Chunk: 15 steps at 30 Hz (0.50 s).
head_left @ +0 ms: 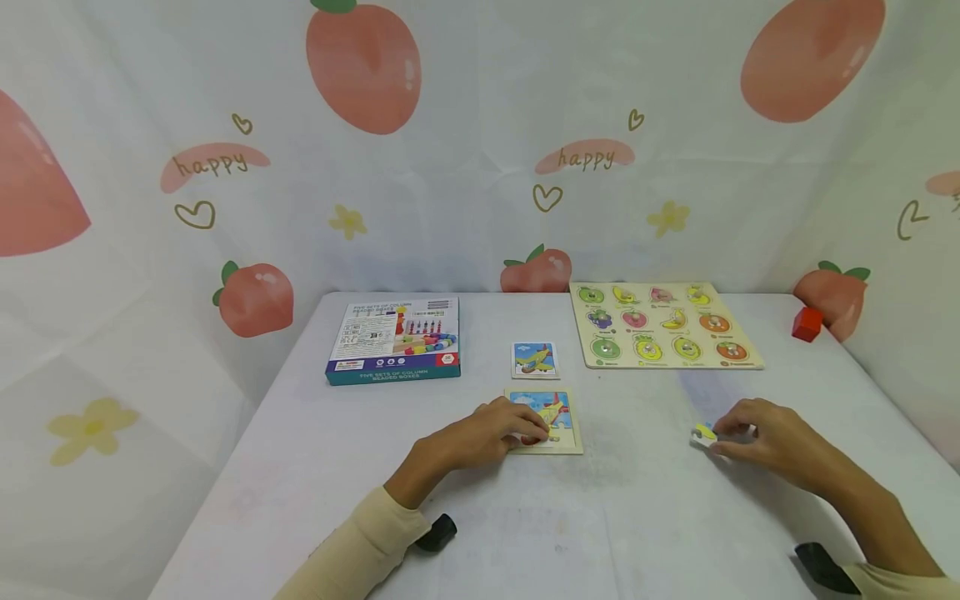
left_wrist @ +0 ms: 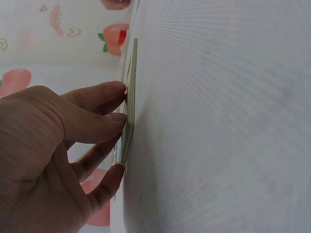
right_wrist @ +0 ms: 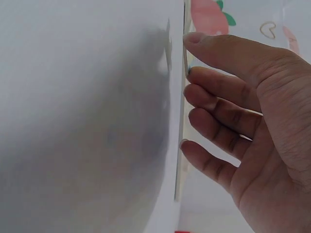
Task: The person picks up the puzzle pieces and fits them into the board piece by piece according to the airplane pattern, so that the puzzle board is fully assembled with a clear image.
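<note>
My left hand [head_left: 491, 435] rests on a small wooden jigsaw board [head_left: 576, 421] with an airplane picture, covering its left part. In the left wrist view, the thumb and fingertips touch the board [left_wrist: 131, 92], with the little finger at its edge. Off to the right, my right hand [head_left: 768, 437] pinches a small jigsaw piece [head_left: 702, 435] with yellow and blue on it, between thumb and index finger. From the right wrist, the piece [right_wrist: 185, 60] appears as a thin edge over the table; the other fingers are loosely bent. Behind the board lies a matching airplane picture card [head_left: 535, 361].
A boxed bead set [head_left: 393, 342] lies at the back left. At the back right is a wooden fruit puzzle board [head_left: 652, 337] with several knobbed pieces, and a red block [head_left: 807, 323] sits near the table's right edge. A printed curtain [head_left: 465, 208] hangs behind.
</note>
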Motion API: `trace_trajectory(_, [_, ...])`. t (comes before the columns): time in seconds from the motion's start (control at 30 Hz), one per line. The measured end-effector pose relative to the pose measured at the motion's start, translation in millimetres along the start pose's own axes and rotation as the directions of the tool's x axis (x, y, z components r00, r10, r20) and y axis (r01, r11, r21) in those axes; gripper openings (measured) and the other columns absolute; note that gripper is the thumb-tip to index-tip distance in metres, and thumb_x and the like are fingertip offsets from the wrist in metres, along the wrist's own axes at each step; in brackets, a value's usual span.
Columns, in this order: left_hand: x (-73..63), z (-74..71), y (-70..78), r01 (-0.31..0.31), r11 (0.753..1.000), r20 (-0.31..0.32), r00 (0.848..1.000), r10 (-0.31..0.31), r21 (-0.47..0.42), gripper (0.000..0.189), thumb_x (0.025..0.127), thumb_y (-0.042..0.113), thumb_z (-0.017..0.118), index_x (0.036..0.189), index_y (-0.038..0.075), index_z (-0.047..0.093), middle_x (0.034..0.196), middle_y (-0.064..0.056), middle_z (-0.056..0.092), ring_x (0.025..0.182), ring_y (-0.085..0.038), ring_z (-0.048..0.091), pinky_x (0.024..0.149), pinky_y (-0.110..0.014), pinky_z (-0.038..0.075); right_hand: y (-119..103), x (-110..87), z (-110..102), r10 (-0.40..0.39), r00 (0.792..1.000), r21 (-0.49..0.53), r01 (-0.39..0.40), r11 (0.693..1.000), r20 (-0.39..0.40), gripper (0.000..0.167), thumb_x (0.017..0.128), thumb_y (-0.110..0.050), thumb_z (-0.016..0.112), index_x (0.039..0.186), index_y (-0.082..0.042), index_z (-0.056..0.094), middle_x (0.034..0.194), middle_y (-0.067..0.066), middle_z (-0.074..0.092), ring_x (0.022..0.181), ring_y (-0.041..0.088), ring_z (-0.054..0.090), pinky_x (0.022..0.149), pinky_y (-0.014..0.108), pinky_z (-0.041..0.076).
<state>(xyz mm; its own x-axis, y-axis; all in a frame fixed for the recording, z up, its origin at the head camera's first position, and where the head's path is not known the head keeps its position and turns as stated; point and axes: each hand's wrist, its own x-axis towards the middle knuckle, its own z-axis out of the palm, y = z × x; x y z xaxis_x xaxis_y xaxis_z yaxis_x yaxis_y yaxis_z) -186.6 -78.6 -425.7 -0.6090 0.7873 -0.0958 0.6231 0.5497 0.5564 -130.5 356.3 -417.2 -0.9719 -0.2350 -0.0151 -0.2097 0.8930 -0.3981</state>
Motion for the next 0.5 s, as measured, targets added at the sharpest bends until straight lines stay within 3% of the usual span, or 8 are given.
trace_trajectory(0.17, [-0.9, -0.3, 0.5, 0.007, 1.0, 0.001, 1.0, -0.007, -0.001, 0.045, 0.103, -0.001, 0.059, 0.139, 0.022, 0.072, 0.143, 0.012, 0.065, 0.129, -0.011, 0.049, 0.107, -0.035, 0.041, -15, 8.7, 4, -0.031, 0.999, -0.004, 0.031, 1.0, 0.007, 0.028, 0.084, -0.037, 0.09, 0.099, -0.016, 0.08, 0.096, -0.009, 0.07, 0.091, 0.011, 0.059, 0.076, 0.027, 0.053])
trace_trajectory(0.5, [-0.4, 0.3, 0.3, 0.015, 1.0, 0.006, 1.0, -0.015, -0.005, 0.044, 0.103, 0.0, 0.059, 0.139, 0.023, 0.073, 0.143, 0.013, 0.064, 0.128, -0.011, 0.048, 0.105, -0.034, 0.041, -45, 26.5, 16, -0.107, 0.993, 0.038, 0.105, 0.994, 0.04, 0.027, 0.086, -0.037, 0.088, 0.102, -0.017, 0.08, 0.097, -0.012, 0.068, 0.095, 0.012, 0.06, 0.082, 0.031, 0.055])
